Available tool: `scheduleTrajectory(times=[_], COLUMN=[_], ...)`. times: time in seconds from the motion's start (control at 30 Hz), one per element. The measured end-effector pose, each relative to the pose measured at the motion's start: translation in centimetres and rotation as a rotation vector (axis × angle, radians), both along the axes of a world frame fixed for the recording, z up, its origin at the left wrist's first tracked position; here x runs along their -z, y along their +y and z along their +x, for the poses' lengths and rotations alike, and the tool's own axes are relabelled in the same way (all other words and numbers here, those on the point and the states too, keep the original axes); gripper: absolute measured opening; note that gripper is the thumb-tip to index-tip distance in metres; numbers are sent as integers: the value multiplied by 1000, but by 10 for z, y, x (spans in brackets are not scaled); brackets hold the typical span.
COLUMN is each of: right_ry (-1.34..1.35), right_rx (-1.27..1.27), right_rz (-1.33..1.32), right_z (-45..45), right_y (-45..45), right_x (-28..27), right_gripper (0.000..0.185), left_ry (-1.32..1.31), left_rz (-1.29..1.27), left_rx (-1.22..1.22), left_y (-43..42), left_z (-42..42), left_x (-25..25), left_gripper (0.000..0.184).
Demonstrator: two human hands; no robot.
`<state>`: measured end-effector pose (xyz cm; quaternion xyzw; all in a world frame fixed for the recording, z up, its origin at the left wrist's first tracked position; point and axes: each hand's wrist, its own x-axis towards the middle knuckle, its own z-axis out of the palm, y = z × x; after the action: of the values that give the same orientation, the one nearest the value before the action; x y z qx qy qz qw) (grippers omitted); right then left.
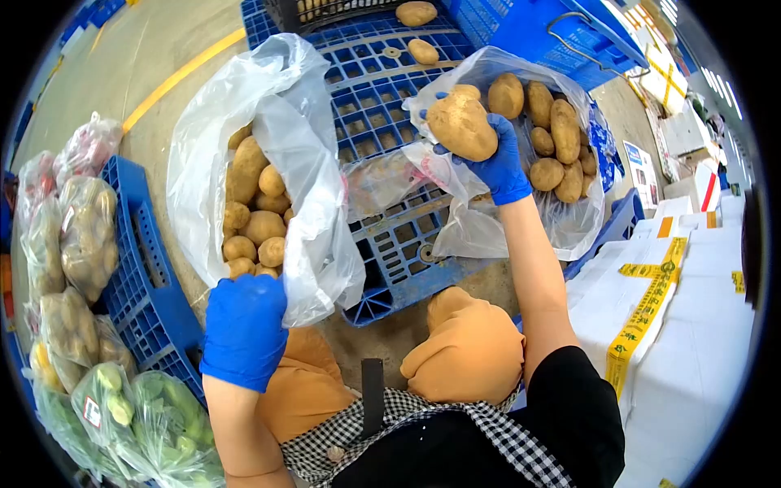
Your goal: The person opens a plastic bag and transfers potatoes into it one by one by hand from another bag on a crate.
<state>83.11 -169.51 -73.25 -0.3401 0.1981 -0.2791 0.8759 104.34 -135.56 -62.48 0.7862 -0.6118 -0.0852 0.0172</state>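
Observation:
My right hand (503,167), in a blue glove, grips a large potato (461,122) above the near side of the right clear plastic bag (480,220). Several potatoes (565,130) lie inside that bag. On the left, my gloved left hand (244,325) is closed on the near edge of another clear plastic bag (305,130). Its mouth gapes and shows several potatoes (259,195) of mixed sizes. The fingertips of my left hand are partly hidden by the glove's back and the plastic.
A blue plastic pallet (366,102) lies between and under the bags, with two loose potatoes (423,51) at its far side. A blue crate (521,28) stands behind. Bagged vegetables (81,228) line the left; white taped boxes (700,301) stack on the right.

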Motion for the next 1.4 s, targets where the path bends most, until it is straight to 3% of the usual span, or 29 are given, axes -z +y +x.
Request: scheduleTrajectory(times=[0.07,0.17,0.3,0.33,0.37,0.5,0.57,0.63,0.7,0.77,0.83,0.9,0.97,1.03,1.1,1.17,1.23,1.3,1.37,1.4], right_ry=[-65,85,308,358,385,1223,1689,1670,1347,895,412,323,369,399,405,468,927,1329,1550,1504], right_rx=[-127,-512,-586,-459,-336,404,384,309,376,351,66,-56,-462,-570,-573,-314,127,278,461,382], right_rz=[-4,-95,-729,-917,-915,-1712,-1529,-1515,-1636,-914,-209,-205,-506,-739,-789,-940,-1355,-1585,-1909,-2018], right_z=[26,75,125,121,111,21,-29,-64,-87,-75,-30,36,88,123,127,105,61,22,8,14], right_y=[17,45,100,97,83,-17,-53,-78,-107,-134,-78,-20,16,59,58,26,-19,-73,-115,-127], right_x=[-17,-47,-57,-55,-46,-7,38,82,112,107,18,-34,-57,-65,-65,-31,-7,24,58,69], right_gripper=[61,60,57,50,45,58,63,62,57,52,50,53,52,45,33,27,23,25,28,30], left_ry=[11,19,23,14,5,-32,16,59,71,148,-8,61,38,55,122,85,46,-6,-18,-6], left_rz=[-13,-46,40,30,19,52,43,53,-16,-80,21,-79,-62,-52,-25,69,74,82,94,100], left_rx=[20,33,-16,-21,-30,-3,76,119,78,85,120,96,78,73,84,80,88,76,56,66], left_y=[-3,-2,-7,-2,0,3,-5,-9,-9,-9,-10,-9,-8,-14,-14,-11,-7,1,-4,-8], left_z=[1,1,1,1,2,4,5,7,4,2,3,2,1,4,6,5,2,-1,-2,-1], left_x=[-1,2,-3,-2,-2,-1,0,0,-1,-7,-3,0,2,1,0,-11,-10,3,10,9], left_gripper=[10,10,11,11,11,13,15,17,21,21,19,12,9,8,11,12,12,12,11,11])
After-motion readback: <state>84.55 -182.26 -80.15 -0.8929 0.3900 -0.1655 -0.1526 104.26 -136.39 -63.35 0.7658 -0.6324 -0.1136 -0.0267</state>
